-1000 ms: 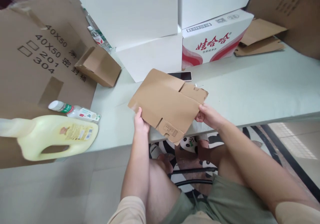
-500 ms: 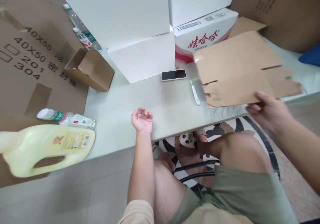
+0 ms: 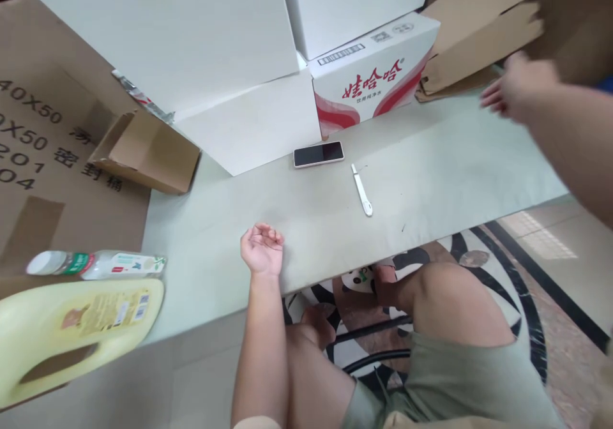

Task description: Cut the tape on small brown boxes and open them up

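My left hand (image 3: 262, 248) rests palm up on the front part of the table, its fingers loosely curled with nothing in them. At the back right, my right hand (image 3: 520, 90) is stretched out just in front of a flattened cardboard box (image 3: 479, 39); its fingers hang down, apart from the sheet and somewhat blurred. The cardboard leans behind it, beside the white carton with red lettering (image 3: 371, 87). Between the hands lie a white utility knife (image 3: 362, 191) and a phone (image 3: 318, 154) with a dark screen.
White boxes (image 3: 253, 122) are stacked at the back. On the left stand a small open brown box (image 3: 153, 151) and a large printed carton (image 3: 38, 142). A plastic bottle (image 3: 103, 264) and a yellow jug (image 3: 96, 314) lie at the left of the table (image 3: 205, 276).
My right hand has carried the flattened cardboard away to the back right and let go of it there. My left hand stays on the table. The view has shifted to the right.
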A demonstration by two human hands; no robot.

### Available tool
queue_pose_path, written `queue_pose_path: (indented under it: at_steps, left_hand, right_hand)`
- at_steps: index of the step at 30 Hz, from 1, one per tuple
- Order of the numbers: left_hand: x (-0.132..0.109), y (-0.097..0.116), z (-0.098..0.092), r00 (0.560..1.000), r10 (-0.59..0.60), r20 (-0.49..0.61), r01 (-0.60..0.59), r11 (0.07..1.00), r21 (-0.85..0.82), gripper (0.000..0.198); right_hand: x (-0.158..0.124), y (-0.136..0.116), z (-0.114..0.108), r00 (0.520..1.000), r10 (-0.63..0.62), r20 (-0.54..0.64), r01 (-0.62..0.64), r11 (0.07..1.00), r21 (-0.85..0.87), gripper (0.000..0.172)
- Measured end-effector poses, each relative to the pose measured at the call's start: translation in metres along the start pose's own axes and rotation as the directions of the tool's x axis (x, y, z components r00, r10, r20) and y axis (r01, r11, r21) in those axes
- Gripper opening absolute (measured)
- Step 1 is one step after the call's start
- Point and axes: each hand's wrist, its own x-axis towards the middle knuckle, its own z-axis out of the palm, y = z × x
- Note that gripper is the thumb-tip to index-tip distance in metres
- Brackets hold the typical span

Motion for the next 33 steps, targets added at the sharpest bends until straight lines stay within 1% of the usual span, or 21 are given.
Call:
queue_pose_path:
  at_steps: [1,2,3,5,7,9,12,14,16,17,19,22,24,26,28,29,31,33]
  left_hand:
    - [0.001,0.0,0.001,1.0,0.004,0.005,-0.004,1.0,0.002,0.026]
    - [0.001,0.0,0.001,1.0,0.007,0.008,-0.007,1.0,0.002,0.026]
    - [0.002,0.0,0.002,1.0,0.007,0.007,-0.007,1.0,0.0,0.026]
    - [0.002,0.001,0.003,1.0,0.006,0.003,-0.006,1.0,-0.013,0.026]
    - [0.0,0.004,0.003,1.0,0.001,0.007,-0.001,0.999,-0.035,0.026]
    - [-0.003,0.008,0.002,1.0,0.001,0.007,-0.001,0.998,-0.067,0.027]
    - [-0.013,0.016,-0.004,1.0,0.004,-0.016,-0.006,0.99,-0.138,0.026]
    - [-0.02,0.023,-0.01,0.999,0.011,-0.031,-0.017,0.98,-0.197,0.026]
    - [-0.026,0.031,-0.017,0.999,0.024,-0.026,-0.03,0.965,-0.26,0.027]
    - [-0.028,0.036,-0.021,0.999,0.03,-0.017,-0.034,0.957,-0.289,0.027]
    - [-0.031,0.044,-0.03,0.999,0.036,-0.009,-0.036,0.934,-0.355,0.026]
    - [-0.029,0.057,-0.042,0.999,0.037,-0.015,-0.04,0.89,-0.455,0.028]
    - [-0.026,0.064,-0.05,0.999,0.026,-0.029,-0.037,0.862,-0.505,0.03]
    - [-0.02,0.071,-0.058,0.999,0.009,-0.042,-0.03,0.844,-0.536,0.032]
    - [-0.013,0.077,-0.066,0.998,0.0,-0.057,-0.031,0.833,-0.552,0.033]
    - [-0.01,0.079,-0.069,0.998,-0.001,-0.068,-0.037,0.829,-0.558,0.033]
    - [-0.005,0.082,-0.076,0.996,0.002,-0.091,-0.053,0.822,-0.567,0.032]
    - [-0.002,0.084,-0.081,0.994,0.017,-0.108,-0.075,0.821,-0.567,0.029]
  right_hand:
    - [-0.014,0.003,0.014,0.994,0.095,0.058,-0.092,0.994,-0.054,0.076]
    - [-0.03,0.007,0.028,0.982,0.145,0.122,-0.134,0.986,-0.096,0.071]
    - [-0.047,0.011,0.039,0.966,0.185,0.181,-0.162,0.978,-0.135,0.065]
    - [-0.078,0.015,0.055,0.938,0.196,0.286,-0.146,0.971,-0.187,0.054]
    - [-0.103,0.01,0.063,0.911,0.178,0.372,-0.097,0.969,-0.227,0.046]
    - [-0.122,-0.003,0.068,0.89,0.152,0.43,-0.037,0.964,-0.264,0.042]
    - [-0.147,-0.032,0.081,0.886,0.122,0.447,0.041,0.94,-0.338,0.042]
    - [-0.164,-0.052,0.098,0.889,0.072,0.453,0.134,0.903,-0.408,0.042]
    - [-0.183,-0.071,0.121,0.864,-0.003,0.504,0.263,0.856,-0.445,0.042]
    - [-0.194,-0.081,0.135,0.837,-0.039,0.546,0.326,0.836,-0.441,0.041]
    - [-0.216,-0.099,0.169,0.756,-0.118,0.644,0.457,0.8,-0.39,0.038]
    - [-0.252,-0.126,0.233,0.598,-0.231,0.767,0.632,0.725,-0.274,0.032]
    - [-0.277,-0.145,0.281,0.489,-0.312,0.814,0.724,0.666,-0.18,0.026]
    - [-0.302,-0.169,0.331,0.376,-0.401,0.835,0.797,0.6,-0.071,0.02]
    - [-0.326,-0.197,0.379,0.265,-0.518,0.813,0.863,0.504,0.04,0.017]
    - [-0.338,-0.213,0.402,0.224,-0.58,0.783,0.89,0.45,0.078,0.02]
    - [-0.357,-0.247,0.443,0.166,-0.708,0.687,0.932,0.34,0.125,0.031]
    - [-0.368,-0.281,0.479,0.123,-0.779,0.615,0.954,0.263,0.143,0.043]
